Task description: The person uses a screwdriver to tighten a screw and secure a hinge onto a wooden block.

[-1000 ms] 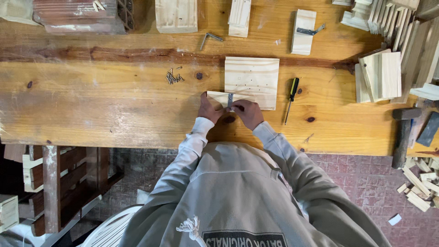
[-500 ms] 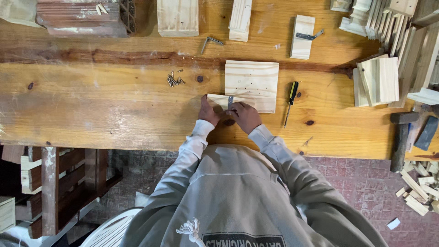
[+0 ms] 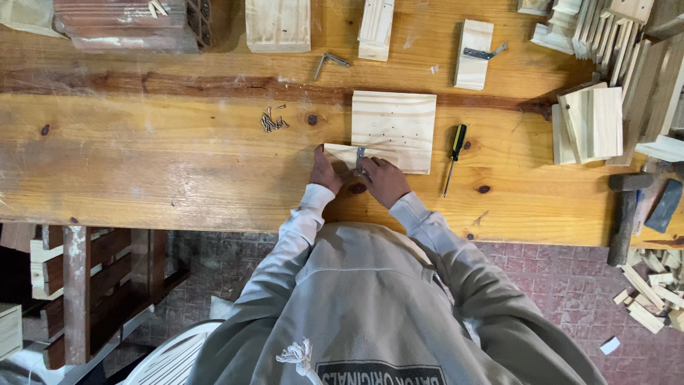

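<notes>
Overhead view, person in a grey hooded top leaning over a long wooden surface. Both forearms are bent inward, so the two hands meet just past the near edge.

Left hand: fingers closed on the left end of a small pale wood strip, pressing it flat on the surface.

Right hand: fingers curled together just beside the left hand, fingertips at a small metal bracket that sits on the strip. Whether the fingers pinch the bracket or only steady it, cannot tell.

The strip lies against the near edge of a square pine board marked with small dots; the two touch.

Right of the board, near the right hand: a screwdriver with a black and yellow handle, lying loose. Left of the board, well apart from the hands: a small heap of screws.

Farther back: an L-shaped metal bracket, a narrow wood block carrying a metal hinge piece, and more cut wood pieces along the far edge. Far right: stacked pine squares and a hammer.

No containers visible; the screws lie bare on the surface.
</notes>
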